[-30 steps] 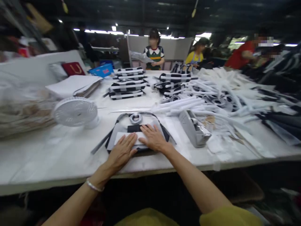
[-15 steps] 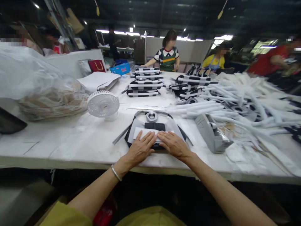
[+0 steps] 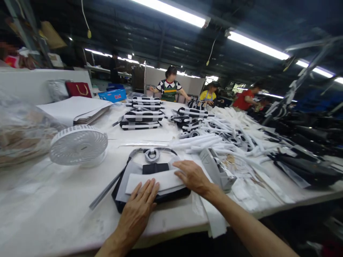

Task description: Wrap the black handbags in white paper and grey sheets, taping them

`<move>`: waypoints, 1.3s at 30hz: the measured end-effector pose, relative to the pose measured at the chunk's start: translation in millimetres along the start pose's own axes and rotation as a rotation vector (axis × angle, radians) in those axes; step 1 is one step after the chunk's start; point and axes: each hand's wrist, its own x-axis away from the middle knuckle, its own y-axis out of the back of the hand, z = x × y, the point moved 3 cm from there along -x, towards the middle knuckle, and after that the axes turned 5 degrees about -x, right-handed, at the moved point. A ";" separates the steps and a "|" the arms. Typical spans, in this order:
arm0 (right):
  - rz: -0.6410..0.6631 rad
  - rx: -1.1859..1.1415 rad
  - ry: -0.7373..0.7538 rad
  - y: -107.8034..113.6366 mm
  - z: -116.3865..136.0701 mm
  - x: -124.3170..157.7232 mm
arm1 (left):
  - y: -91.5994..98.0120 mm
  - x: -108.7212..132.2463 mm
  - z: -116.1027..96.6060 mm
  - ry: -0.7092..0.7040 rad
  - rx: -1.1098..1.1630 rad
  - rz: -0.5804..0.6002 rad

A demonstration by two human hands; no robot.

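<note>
- White strip lies across the dark bag on the table; it looks light, soft and easily creased, probably best held by its ends;
- Left hand: fingers extended, close together, flat on the strip;
- Right hand: fingers slightly bent at its right end; cannot tell whether they pinch.

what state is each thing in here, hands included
black bag, lying on the table
white strip, lying across the black bag
left hand, open on the strip
right hand, open at the strip's right end
fan, tilted back, spinning or not unclear
ceiling lights, lit
bundles, stacked
red bag, upright
</note>
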 end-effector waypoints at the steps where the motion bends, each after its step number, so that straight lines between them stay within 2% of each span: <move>1: 0.006 0.088 -0.079 10.9 -18.2 -5.6 | 0.4 0.1 0.4 0.005 -0.004 0.000; 5: 0.149 0.489 -0.383 38.5 -95.4 -25.9 | -2.2 1.7 0.9 0.005 -0.024 -0.003; 9: 0.223 0.595 -0.435 28.5 -140.9 -43.8 | -6.3 3.8 1.6 -0.017 -0.041 -0.010; 14: 0.277 0.642 -0.429 3.7 -160.0 -51.7 | -6.4 4.9 3.0 -0.031 -0.048 0.017; 20: 0.292 0.656 -0.345 3.8 -164.2 -43.6 | -7.3 2.8 2.2 0.022 0.016 -0.012; 23: 0.260 0.639 -0.285 11.7 -150.3 -47.6 | -6.5 2.1 1.8 0.074 0.062 -0.062; 26: 0.125 0.549 -0.178 36.7 -113.2 -60.9 | -5.0 2.6 1.1 0.040 0.020 -0.060; 29: -0.069 0.447 -0.072 87.0 -56.7 -72.1 | -3.7 3.2 1.6 0.029 -0.002 -0.044; 32: -0.311 0.333 -0.114 153.7 -1.5 -69.0 | -3.0 2.0 0.9 0.049 0.026 -0.032; 34: -0.448 0.127 -0.176 192.6 24.1 -57.8 | -1.8 -0.6 0.0 0.058 0.070 -0.001; 36: -0.526 -0.226 -0.265 214.3 34.4 -41.3 | 1.5 -5.0 0.5 0.067 0.137 0.069; 37: -0.533 -0.427 -0.330 215.6 34.2 -31.2 | 4.1 -7.9 1.6 0.071 0.174 0.111; 39: -0.487 -0.787 -0.514 197.2 27.8 -6.4 | 9.9 -15.1 5.4 0.058 0.219 0.224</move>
